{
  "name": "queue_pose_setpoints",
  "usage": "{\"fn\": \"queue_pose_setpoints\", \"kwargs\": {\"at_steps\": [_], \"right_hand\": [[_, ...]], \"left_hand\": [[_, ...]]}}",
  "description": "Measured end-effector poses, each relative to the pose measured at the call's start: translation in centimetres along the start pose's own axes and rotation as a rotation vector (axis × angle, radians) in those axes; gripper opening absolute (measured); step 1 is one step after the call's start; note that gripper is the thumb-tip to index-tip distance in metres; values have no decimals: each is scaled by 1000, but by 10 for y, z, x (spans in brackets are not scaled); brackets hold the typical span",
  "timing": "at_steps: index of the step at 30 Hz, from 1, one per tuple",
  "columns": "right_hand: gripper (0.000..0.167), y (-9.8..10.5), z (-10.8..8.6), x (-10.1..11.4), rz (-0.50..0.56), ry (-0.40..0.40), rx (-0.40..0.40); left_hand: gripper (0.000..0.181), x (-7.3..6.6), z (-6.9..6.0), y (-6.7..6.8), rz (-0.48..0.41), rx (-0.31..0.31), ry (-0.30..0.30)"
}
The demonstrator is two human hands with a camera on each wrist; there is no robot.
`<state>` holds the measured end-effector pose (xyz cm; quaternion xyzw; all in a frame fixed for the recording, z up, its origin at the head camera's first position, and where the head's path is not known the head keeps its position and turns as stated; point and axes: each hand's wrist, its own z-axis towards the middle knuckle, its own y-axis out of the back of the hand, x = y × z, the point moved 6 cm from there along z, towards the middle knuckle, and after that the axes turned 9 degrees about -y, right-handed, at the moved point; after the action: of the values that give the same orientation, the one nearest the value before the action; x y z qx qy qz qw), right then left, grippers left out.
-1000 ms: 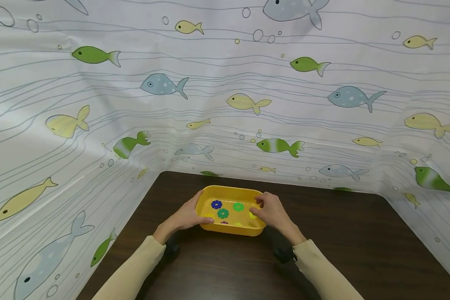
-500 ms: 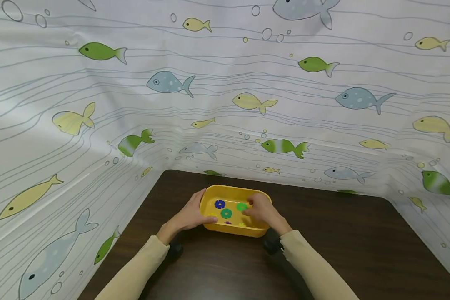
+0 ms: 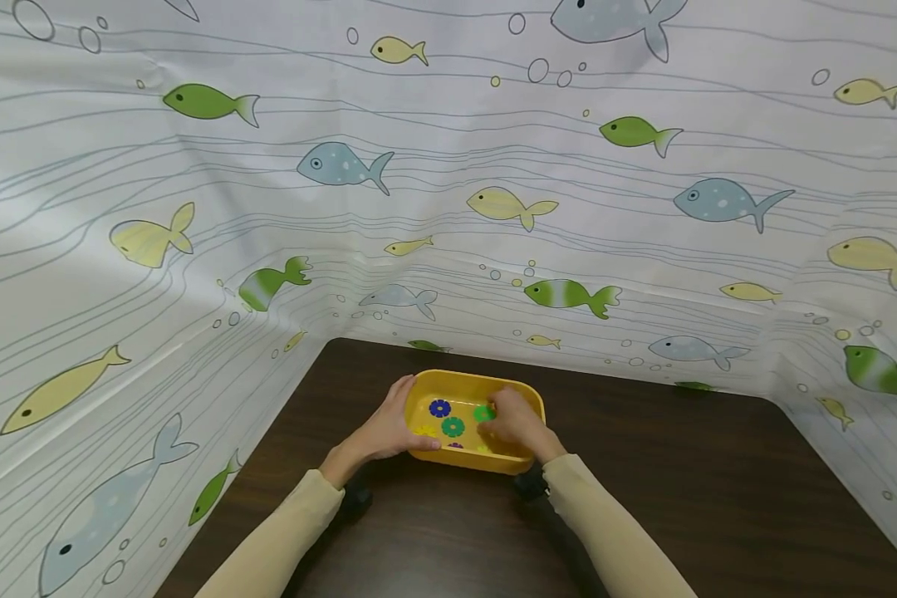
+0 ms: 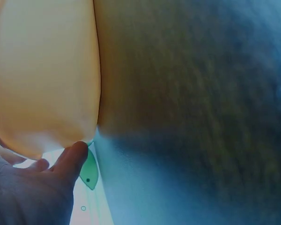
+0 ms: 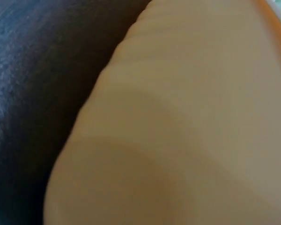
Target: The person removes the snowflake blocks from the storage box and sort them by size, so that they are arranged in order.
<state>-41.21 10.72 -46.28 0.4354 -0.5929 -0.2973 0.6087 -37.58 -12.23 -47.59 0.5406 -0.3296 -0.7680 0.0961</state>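
Observation:
A yellow plastic basket (image 3: 459, 458) stands on the dark table, holding several flat notched discs. Among them I see a blue disc (image 3: 439, 408), a dark green disc (image 3: 453, 427), a light green disc (image 3: 482, 413) and a yellow disc (image 3: 426, 431). My left hand (image 3: 387, 428) grips the basket's left end, thumb over the near rim. My right hand (image 3: 519, 421) reaches inside at the right, bent fingers beside the light green disc; whether they pinch anything is hidden. In the left wrist view, the left hand (image 4: 42, 187) touches the basket wall (image 4: 47, 79). Basket wall (image 5: 178, 117) fills the right wrist view.
A dark wooden table (image 3: 658, 490) extends around the basket. White sheeting (image 3: 433, 108) printed with fish closes off the back and both sides. Dark wrist devices sit under both wrists, the right one (image 3: 531, 483) close to the basket's near right corner.
My right hand has moved left and deeper into the basket, from its right end to the light green disc. The left hand keeps its hold. The head view has shifted slightly.

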Motion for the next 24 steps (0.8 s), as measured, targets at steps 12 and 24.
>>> {"fn": "queue_pose_setpoints", "kwargs": {"at_steps": [12, 24], "right_hand": [[29, -9, -1, 2, -106, 9, -7], [22, -9, 4, 0, -46, -4, -6]], "left_hand": [[129, 5, -1, -3, -67, 3, 6], [127, 5, -2, -3, -88, -7, 7]]}}
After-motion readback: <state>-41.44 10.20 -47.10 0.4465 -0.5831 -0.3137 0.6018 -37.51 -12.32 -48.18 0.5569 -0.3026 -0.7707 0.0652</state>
